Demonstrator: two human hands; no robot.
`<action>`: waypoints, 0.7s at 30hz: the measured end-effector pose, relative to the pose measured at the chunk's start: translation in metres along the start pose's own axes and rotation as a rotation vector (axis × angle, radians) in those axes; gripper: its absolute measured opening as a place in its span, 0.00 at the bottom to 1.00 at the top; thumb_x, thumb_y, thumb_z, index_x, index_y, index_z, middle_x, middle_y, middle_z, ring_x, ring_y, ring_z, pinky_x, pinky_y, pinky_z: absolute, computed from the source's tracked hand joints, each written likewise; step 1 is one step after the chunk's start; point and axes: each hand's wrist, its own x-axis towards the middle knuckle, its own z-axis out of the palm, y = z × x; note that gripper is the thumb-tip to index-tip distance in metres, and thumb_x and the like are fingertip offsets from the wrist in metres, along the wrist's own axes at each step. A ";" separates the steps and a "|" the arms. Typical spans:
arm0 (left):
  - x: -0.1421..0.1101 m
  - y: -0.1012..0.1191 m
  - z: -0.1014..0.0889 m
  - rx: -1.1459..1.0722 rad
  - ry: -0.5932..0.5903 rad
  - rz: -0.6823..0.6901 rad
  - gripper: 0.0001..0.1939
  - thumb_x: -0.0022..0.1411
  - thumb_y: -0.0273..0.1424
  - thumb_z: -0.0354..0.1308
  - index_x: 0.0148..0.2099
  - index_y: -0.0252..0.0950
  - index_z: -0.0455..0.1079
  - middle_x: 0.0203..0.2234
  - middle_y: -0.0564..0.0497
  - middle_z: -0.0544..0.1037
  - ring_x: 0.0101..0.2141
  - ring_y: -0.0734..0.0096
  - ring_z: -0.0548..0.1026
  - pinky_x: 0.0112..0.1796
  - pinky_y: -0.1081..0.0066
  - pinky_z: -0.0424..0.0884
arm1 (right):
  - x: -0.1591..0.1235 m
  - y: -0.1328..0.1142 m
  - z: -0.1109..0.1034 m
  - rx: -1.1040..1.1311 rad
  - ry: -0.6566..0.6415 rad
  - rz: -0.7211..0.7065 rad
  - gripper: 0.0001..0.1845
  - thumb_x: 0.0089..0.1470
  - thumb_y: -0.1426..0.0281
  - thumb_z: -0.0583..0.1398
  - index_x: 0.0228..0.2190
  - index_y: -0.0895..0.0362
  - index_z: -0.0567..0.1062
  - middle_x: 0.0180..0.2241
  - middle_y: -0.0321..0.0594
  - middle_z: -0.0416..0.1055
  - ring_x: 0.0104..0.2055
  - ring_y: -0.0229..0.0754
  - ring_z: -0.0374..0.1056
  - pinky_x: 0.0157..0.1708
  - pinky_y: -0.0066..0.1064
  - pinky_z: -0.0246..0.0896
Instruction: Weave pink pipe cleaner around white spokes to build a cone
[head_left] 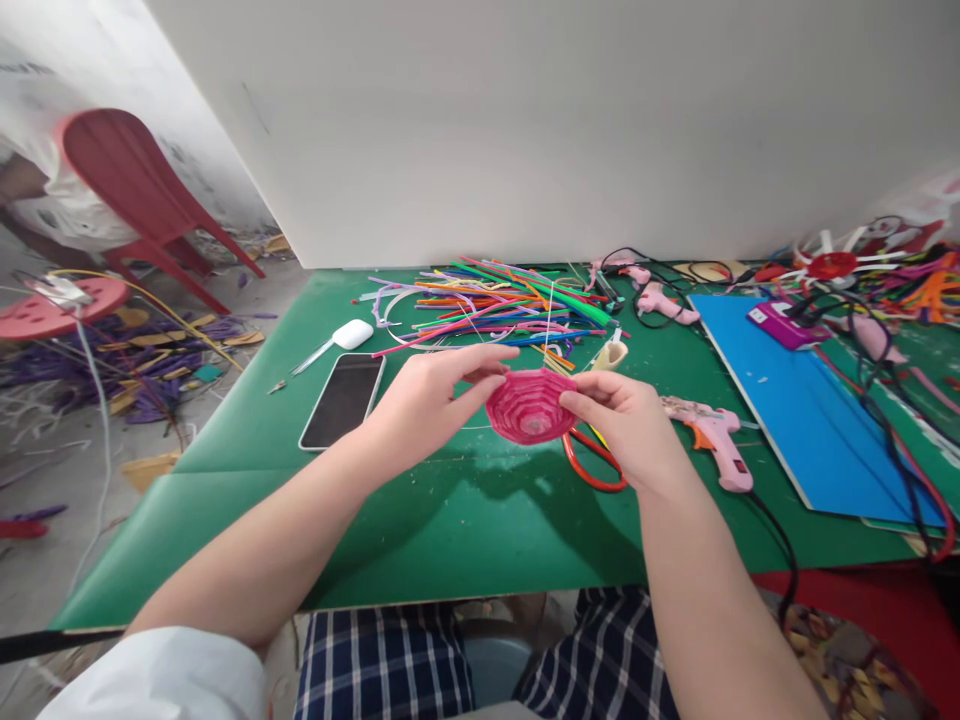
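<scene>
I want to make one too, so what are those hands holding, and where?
A pink, ringed, bowl-like piece, held by its edge: the left hand's grip is at its left side, the right hand's at its right.

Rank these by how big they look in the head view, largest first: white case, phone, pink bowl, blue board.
1. Blue board
2. Phone and pink bowl: too alike to rank
3. White case
</scene>
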 end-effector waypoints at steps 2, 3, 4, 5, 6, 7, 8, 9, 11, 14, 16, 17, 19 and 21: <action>-0.001 -0.001 0.001 -0.113 0.020 0.001 0.19 0.61 0.28 0.52 0.55 0.40 0.63 0.39 0.50 0.77 0.40 0.69 0.75 0.41 0.69 0.72 | 0.000 -0.001 0.001 -0.032 0.016 -0.042 0.08 0.41 0.66 0.66 0.27 0.55 0.76 0.26 0.35 0.75 0.29 0.38 0.70 0.31 0.30 0.66; -0.001 -0.001 0.001 -0.169 0.032 0.010 0.22 0.60 0.27 0.51 0.57 0.40 0.60 0.40 0.50 0.77 0.41 0.69 0.75 0.42 0.69 0.72 | -0.001 -0.001 0.002 -0.052 0.026 -0.067 0.07 0.41 0.67 0.66 0.27 0.55 0.76 0.27 0.35 0.75 0.29 0.38 0.70 0.32 0.30 0.66; -0.001 -0.002 0.002 -0.218 0.039 0.023 0.24 0.60 0.26 0.51 0.59 0.40 0.56 0.40 0.50 0.77 0.42 0.68 0.75 0.42 0.69 0.72 | -0.001 -0.002 0.002 -0.072 0.036 -0.091 0.07 0.41 0.67 0.66 0.27 0.55 0.76 0.27 0.35 0.75 0.30 0.38 0.70 0.32 0.30 0.66; -0.001 -0.002 0.001 -0.255 0.045 0.042 0.26 0.60 0.25 0.51 0.60 0.40 0.54 0.40 0.49 0.76 0.42 0.68 0.75 0.42 0.69 0.72 | -0.002 -0.003 0.003 -0.092 0.045 -0.114 0.06 0.41 0.67 0.66 0.26 0.55 0.77 0.28 0.35 0.75 0.30 0.38 0.70 0.32 0.30 0.66; -0.001 -0.002 0.001 -0.276 0.049 0.063 0.28 0.60 0.25 0.51 0.61 0.40 0.51 0.41 0.48 0.76 0.41 0.68 0.75 0.41 0.70 0.73 | -0.003 -0.004 0.003 -0.110 0.052 -0.135 0.06 0.41 0.68 0.66 0.26 0.54 0.77 0.28 0.35 0.75 0.30 0.38 0.70 0.32 0.30 0.66; -0.001 -0.002 0.001 -0.281 0.049 0.085 0.30 0.60 0.25 0.51 0.62 0.40 0.47 0.42 0.48 0.75 0.40 0.69 0.76 0.40 0.70 0.73 | -0.004 -0.004 0.003 -0.129 0.059 -0.155 0.06 0.41 0.67 0.66 0.26 0.54 0.77 0.29 0.35 0.75 0.29 0.38 0.70 0.31 0.30 0.66; 0.000 -0.002 0.000 -0.274 0.053 0.106 0.31 0.60 0.26 0.51 0.63 0.41 0.44 0.44 0.47 0.74 0.39 0.69 0.76 0.40 0.70 0.74 | -0.005 -0.005 0.004 -0.147 0.066 -0.174 0.06 0.41 0.67 0.65 0.25 0.54 0.77 0.29 0.35 0.75 0.29 0.38 0.70 0.31 0.31 0.66; 0.000 -0.002 -0.001 -0.258 0.063 0.124 0.33 0.60 0.26 0.51 0.64 0.43 0.42 0.47 0.47 0.72 0.38 0.69 0.76 0.39 0.71 0.74 | -0.005 -0.005 0.004 -0.165 0.074 -0.195 0.06 0.41 0.66 0.65 0.26 0.54 0.77 0.28 0.35 0.75 0.28 0.38 0.70 0.30 0.31 0.66; 0.000 -0.002 -0.002 -0.221 0.088 0.153 0.36 0.60 0.27 0.52 0.65 0.45 0.38 0.53 0.45 0.67 0.37 0.70 0.77 0.37 0.72 0.75 | -0.007 -0.005 0.004 -0.194 0.093 -0.234 0.06 0.42 0.66 0.65 0.26 0.53 0.77 0.28 0.35 0.75 0.28 0.38 0.70 0.30 0.31 0.66; 0.000 -0.001 -0.004 -0.161 0.121 0.179 0.37 0.59 0.27 0.53 0.65 0.48 0.37 0.59 0.45 0.57 0.34 0.73 0.77 0.34 0.73 0.75 | -0.009 -0.006 0.005 -0.228 0.113 -0.284 0.04 0.42 0.67 0.64 0.26 0.53 0.77 0.27 0.35 0.75 0.29 0.39 0.70 0.31 0.32 0.66; -0.001 0.001 -0.006 -0.098 0.147 0.193 0.37 0.59 0.28 0.54 0.65 0.48 0.38 0.60 0.46 0.56 0.32 0.74 0.76 0.34 0.72 0.75 | -0.010 -0.007 0.005 -0.244 0.116 -0.318 0.03 0.43 0.67 0.64 0.25 0.52 0.77 0.27 0.34 0.75 0.29 0.39 0.70 0.32 0.33 0.66; -0.002 0.002 -0.008 -0.063 0.159 0.200 0.37 0.59 0.28 0.54 0.65 0.47 0.38 0.59 0.46 0.58 0.31 0.75 0.76 0.35 0.72 0.75 | -0.010 -0.007 0.005 -0.249 0.116 -0.332 0.03 0.43 0.67 0.64 0.25 0.52 0.77 0.27 0.34 0.75 0.29 0.40 0.70 0.32 0.33 0.66; -0.004 0.004 -0.013 0.020 0.161 0.212 0.35 0.59 0.29 0.54 0.64 0.45 0.43 0.54 0.47 0.67 0.30 0.76 0.76 0.36 0.72 0.74 | -0.011 -0.008 0.005 -0.249 0.112 -0.337 0.02 0.43 0.67 0.64 0.25 0.52 0.77 0.27 0.34 0.75 0.30 0.40 0.70 0.32 0.33 0.66; -0.005 0.006 -0.020 0.136 0.172 0.236 0.27 0.59 0.29 0.55 0.60 0.44 0.55 0.43 0.51 0.75 0.29 0.76 0.75 0.35 0.73 0.72 | -0.011 -0.009 0.003 -0.238 0.102 -0.300 0.04 0.43 0.67 0.64 0.26 0.52 0.77 0.27 0.34 0.75 0.29 0.40 0.70 0.32 0.33 0.66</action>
